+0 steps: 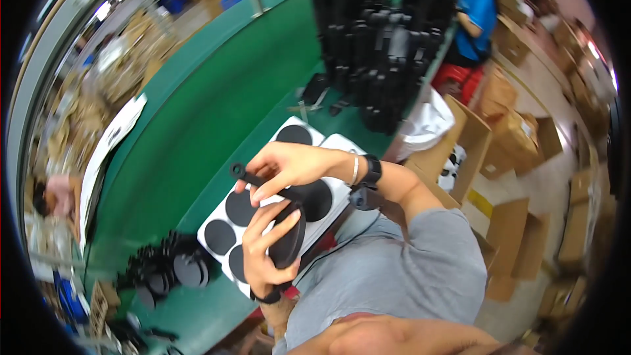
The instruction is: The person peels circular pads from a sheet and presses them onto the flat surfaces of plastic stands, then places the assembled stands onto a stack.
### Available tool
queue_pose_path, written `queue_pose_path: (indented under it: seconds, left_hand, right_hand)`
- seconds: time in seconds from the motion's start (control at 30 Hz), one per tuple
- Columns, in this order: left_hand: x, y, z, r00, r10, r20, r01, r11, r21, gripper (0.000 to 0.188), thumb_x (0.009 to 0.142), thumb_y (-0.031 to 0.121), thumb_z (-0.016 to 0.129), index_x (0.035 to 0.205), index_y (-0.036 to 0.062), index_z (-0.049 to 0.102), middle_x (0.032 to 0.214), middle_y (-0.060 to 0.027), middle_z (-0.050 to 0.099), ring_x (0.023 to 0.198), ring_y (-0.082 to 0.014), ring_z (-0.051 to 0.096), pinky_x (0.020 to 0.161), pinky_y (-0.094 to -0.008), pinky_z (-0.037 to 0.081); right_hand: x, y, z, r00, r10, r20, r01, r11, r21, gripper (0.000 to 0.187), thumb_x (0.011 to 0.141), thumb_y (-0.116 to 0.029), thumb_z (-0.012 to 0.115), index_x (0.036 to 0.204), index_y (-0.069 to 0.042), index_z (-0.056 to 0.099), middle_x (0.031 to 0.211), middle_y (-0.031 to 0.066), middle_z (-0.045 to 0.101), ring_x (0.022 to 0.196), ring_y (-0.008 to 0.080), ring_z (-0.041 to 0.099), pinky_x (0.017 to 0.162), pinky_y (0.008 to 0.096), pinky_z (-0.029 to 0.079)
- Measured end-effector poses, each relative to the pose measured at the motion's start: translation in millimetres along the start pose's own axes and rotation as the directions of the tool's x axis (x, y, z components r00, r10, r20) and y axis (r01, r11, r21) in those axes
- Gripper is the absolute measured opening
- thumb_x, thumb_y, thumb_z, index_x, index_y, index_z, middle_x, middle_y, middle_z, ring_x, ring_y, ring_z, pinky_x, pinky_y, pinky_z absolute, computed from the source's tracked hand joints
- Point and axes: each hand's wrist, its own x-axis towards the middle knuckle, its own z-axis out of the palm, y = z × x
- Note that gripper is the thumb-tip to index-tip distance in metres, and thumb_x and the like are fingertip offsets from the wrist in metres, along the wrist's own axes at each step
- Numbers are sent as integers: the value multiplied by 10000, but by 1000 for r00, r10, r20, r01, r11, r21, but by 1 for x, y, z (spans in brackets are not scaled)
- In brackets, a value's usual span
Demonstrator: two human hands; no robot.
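Note:
My left hand has its fingers wrapped round a black disc-shaped base, which is tilted on edge. With thumb and fingers, my right hand pinches a short black rod that has a ring at its far end. The rod's near end reaches toward the top of the disc; fingers hide whether the two are joined. Under both hands lies a stack of white sheets bearing several round black pads. A watch and a thin band circle my right wrist, and a black band my left.
Black discs and parts are piled on the green table at left. A dense cluster of tall black stands rises at the far side. An open cardboard box stands at right. Beyond it is a person in blue.

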Motion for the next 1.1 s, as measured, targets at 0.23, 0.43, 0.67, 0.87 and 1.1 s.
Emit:
queue_pose_path:
  seconds: [0.23,0.43,0.67,0.87,1.1]
  left_hand:
    - [-27,23,-23,984,46,-174,28,916,400,762,589,455,799,1218,83,582,1347,-249,460,1280,-422,399,1022,-519,339]
    - [-130,4,-85,715,190,-673,400,677,617,501,847,224,625,1265,-10,478,1199,-235,495,1057,-348,474,931,-438,384]
    - [-227,-34,-134,263,-93,-960,722,679,132,392,872,137,629,1192,-62,522,1152,-217,577,1021,-327,566,941,-400,422]
    - [-238,-47,-131,616,-574,-539,761,610,219,619,838,186,689,1357,-3,411,1345,-222,452,1250,-322,419,1071,-395,285]
    - [-272,-95,-125,634,-609,-477,772,526,356,934,567,169,826,1394,115,393,1478,-159,296,1358,-357,288,1111,-467,246]
  right_hand:
    - [-75,-62,1,865,-264,-426,166,953,-253,235,772,23,708,987,46,615,932,98,672,877,149,663,780,279,545]
    - [-157,-105,-26,4,-834,-552,298,528,-795,118,885,-44,602,992,5,585,870,104,652,828,191,646,820,317,513]
    - [-180,-106,-90,-245,-821,-516,156,492,-857,175,872,-32,636,1033,22,591,930,126,673,851,215,674,751,292,542]
    - [-173,-89,-110,-200,-781,-591,-15,606,-795,226,829,-3,675,1037,51,605,915,115,676,812,170,673,746,248,530]
    - [-162,-63,-110,-10,-780,-625,-285,602,-746,211,825,-19,677,1017,39,611,890,85,689,835,117,649,762,231,498]
